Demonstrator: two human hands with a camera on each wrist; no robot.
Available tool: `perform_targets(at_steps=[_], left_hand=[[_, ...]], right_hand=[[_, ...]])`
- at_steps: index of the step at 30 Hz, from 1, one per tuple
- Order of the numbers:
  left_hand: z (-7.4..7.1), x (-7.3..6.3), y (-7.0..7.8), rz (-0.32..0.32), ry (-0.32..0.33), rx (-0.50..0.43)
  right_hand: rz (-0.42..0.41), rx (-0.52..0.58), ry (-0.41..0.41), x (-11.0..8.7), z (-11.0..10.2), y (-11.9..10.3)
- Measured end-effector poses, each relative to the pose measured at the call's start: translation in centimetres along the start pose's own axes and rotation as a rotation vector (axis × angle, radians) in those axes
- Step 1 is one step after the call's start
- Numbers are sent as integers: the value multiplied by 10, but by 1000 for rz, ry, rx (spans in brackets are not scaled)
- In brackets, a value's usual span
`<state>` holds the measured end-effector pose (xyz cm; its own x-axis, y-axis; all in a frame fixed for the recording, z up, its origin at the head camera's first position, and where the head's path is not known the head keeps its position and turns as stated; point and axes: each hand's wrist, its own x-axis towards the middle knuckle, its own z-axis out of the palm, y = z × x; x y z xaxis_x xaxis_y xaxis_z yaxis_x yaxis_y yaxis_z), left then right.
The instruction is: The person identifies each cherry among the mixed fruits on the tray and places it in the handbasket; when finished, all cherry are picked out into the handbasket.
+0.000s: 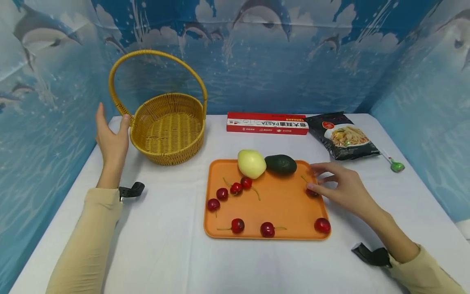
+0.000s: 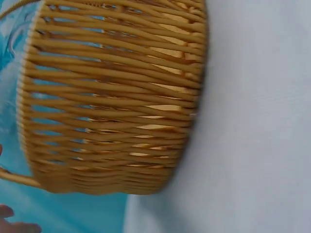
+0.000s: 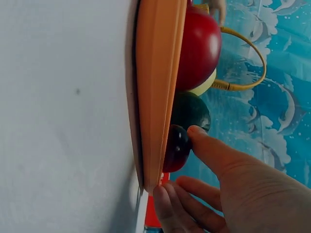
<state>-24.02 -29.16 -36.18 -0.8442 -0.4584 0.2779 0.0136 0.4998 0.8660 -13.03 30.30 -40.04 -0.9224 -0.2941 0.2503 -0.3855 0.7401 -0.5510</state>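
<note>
My left hand [image 1: 113, 143] is raised beside the yellow wicker basket [image 1: 167, 158], fingers and thumb spread, with the thumb at the foot of the basket's handle. The left wrist view shows the basket's woven side [image 2: 112, 97] up close, with fingertips at the lower left. Over the right edge of the orange tray [image 1: 286, 200], my right hand [image 1: 343, 185] reaches to a dark red cherry [image 1: 311, 193]. In the right wrist view its thumb [image 3: 204, 145] meets that cherry [image 3: 177, 148], while the other fingers extend by the tray's rim, not curled round the fruit.
Several more cherries [image 1: 267, 229] lie on the tray, with a yellow-green fruit [image 1: 251, 163] and a dark green avocado [image 1: 280, 164] at its back edge. Behind are a red pasta box [image 1: 267, 123], a black food packet [image 1: 343, 136] and a green-tipped item [image 1: 397, 165].
</note>
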Motion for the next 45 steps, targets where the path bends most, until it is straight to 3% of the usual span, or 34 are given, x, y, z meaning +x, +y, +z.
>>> perform_targets(at_steps=[3, 7, 10, 13, 18, 24, 28, 33, 45], left_hand=[[6, 2, -13, -102, -103, -107], [14, 5, -28, -179, -243, -369], [20, 6, -36, -232, -301, -549], [26, 5, -41, -215, -324, -639], [34, 1, -42, -119, -328, -739], [37, -6, -42, -106, -293, -905], [41, -14, -43, -96, -324, -941], [47, -25, -41, -91, -355, -891], [57, -38, -30, -80, -316, -909]], right_hand=[[-23, -16, 0, -3, 3, 1], [-53, -29, -1, -4, 2, -1], [-70, -32, -13, -3, 1, -1], [-83, -29, -30, -2, -1, -1], [-133, -42, -52, 0, -5, -1], [-123, -46, -107, -1, -7, -3], [-90, -61, -145, -4, -9, -4], [-79, -66, -196, -7, -9, -4], [-120, -87, -206, -5, -13, -6]])
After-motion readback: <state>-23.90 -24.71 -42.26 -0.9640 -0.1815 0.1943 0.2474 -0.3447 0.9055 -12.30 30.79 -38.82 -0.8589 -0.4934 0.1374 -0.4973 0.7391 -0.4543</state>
